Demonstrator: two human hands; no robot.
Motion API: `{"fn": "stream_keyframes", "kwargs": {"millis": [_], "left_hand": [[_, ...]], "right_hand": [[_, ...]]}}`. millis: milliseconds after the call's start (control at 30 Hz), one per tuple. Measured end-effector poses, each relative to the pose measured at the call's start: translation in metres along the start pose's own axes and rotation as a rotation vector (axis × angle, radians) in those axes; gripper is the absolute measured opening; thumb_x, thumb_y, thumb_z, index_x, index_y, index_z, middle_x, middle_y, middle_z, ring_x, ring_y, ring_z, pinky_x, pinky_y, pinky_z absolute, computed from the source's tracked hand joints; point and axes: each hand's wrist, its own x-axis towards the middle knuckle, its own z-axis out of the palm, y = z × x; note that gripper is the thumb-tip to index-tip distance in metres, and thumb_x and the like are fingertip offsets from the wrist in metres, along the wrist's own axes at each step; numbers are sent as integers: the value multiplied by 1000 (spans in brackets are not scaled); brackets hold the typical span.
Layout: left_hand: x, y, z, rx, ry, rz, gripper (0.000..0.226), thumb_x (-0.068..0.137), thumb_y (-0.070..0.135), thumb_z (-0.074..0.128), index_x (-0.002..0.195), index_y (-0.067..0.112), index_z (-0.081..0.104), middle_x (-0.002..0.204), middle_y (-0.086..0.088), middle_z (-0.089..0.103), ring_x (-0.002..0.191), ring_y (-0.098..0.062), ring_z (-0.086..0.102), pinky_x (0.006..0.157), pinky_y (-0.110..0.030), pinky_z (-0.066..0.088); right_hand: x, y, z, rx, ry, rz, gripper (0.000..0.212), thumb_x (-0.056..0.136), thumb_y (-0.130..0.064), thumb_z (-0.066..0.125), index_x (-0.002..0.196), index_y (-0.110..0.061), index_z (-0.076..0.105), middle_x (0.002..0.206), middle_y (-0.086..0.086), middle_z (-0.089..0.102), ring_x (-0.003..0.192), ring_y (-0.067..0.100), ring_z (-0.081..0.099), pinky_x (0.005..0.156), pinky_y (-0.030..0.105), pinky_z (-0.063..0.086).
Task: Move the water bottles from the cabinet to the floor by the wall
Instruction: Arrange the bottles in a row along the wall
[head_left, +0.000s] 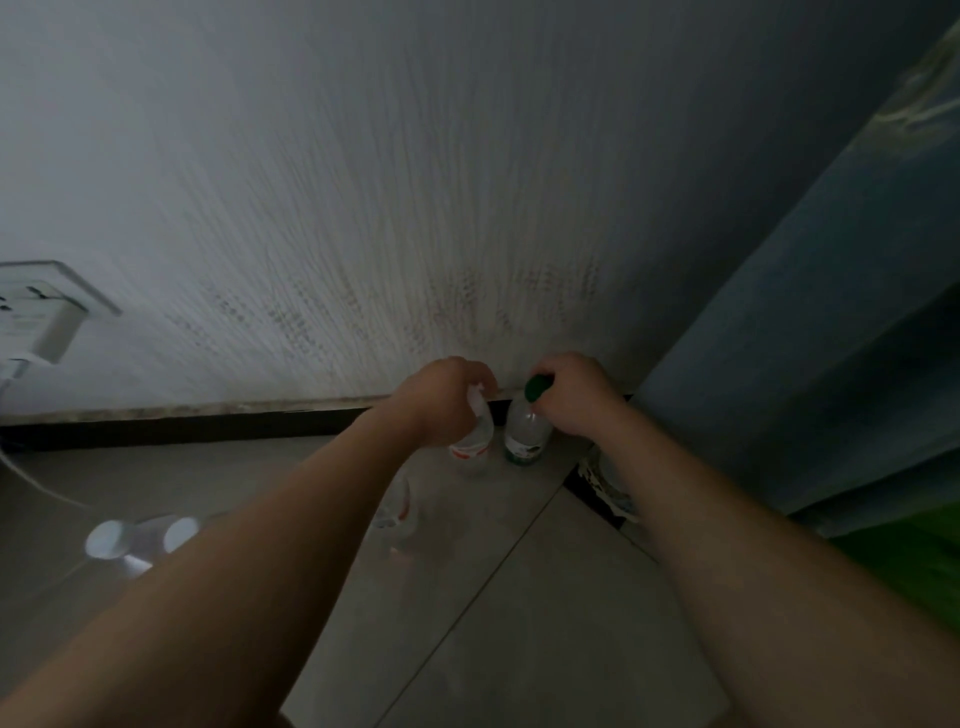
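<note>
Two clear water bottles stand side by side on the floor at the foot of the wall. The red-labelled bottle (474, 441) is on the left, and my left hand (441, 400) is closed around its neck. The green-capped, green-labelled bottle (527, 434) is on the right, with my right hand (574, 395) gripping its top. Another clear bottle with a red label (397, 512) stands nearer to me, partly hidden by my left forearm. A fourth bottle (610, 480) shows dimly behind my right forearm.
A dark skirting board (182, 428) runs along the white wall. A socket with a white charger (47, 322) sits at the left, its cable trailing over the grey tiled floor (519, 597). Blurred bottles (140, 540) lie at lower left. A blue-grey curtain (805, 364) hangs at right.
</note>
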Motion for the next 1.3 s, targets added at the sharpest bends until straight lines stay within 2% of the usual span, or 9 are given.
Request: {"fn": "stream_keyframes", "kwargs": {"millis": [133,233,300,400,600,900,1033,1300], "left_hand": [[2,0,6,59,60,-81,62,75,40,77,130,25,52,122,-4,55,114,-24,54,90,-35,47],[0,4,9,34,146,-144,54,77,51,75,115,16,59,105,-4,56,99,-21,56,78,-32,47],[0,7,9,18,184,-172,44,80,49,73,103,13,62,95,-3,57,90,-19,56,69,-29,44],[3,9,9,23,193,-160,40,80,44,75,98,9,68,95,-7,63,87,-17,56,67,-28,41],[7,10,7,10,163,-101,36,80,34,76,106,9,72,106,-8,66,98,-20,60,76,-26,45],[11,12,1,15,111,-25,34,84,16,69,118,12,70,123,-8,65,114,-21,57,84,-18,35],[13,11,0,20,86,-24,37,80,7,67,116,14,71,123,-7,65,115,-21,57,85,-18,35],[11,10,3,-8,72,-4,36,80,-1,56,108,14,72,121,-9,62,113,-23,56,85,-20,37]], "right_hand": [[2,3,0,-22,-1,-17,32,78,-10,68,110,-10,71,116,12,66,105,28,60,88,36,53],[3,4,1,-24,-6,-17,30,80,-9,67,109,-8,71,113,13,66,102,27,60,86,34,53],[3,4,1,-18,-14,-15,27,82,-8,65,108,-7,70,112,13,64,100,26,59,84,33,53],[4,5,0,-25,-16,-21,28,81,-8,66,109,-8,71,112,13,64,101,26,59,85,35,53],[5,6,0,-41,-11,-20,24,78,-9,68,102,-6,73,103,13,67,93,25,61,75,30,52],[6,5,1,-20,-7,-18,25,79,-9,69,103,-3,72,106,15,68,95,27,62,84,37,55],[6,6,-1,-26,-6,-23,27,79,-10,71,106,-5,71,109,14,66,97,26,61,81,31,53],[5,5,0,-28,-1,-24,26,79,-10,67,104,-5,72,107,15,68,97,28,62,84,37,55]]}}
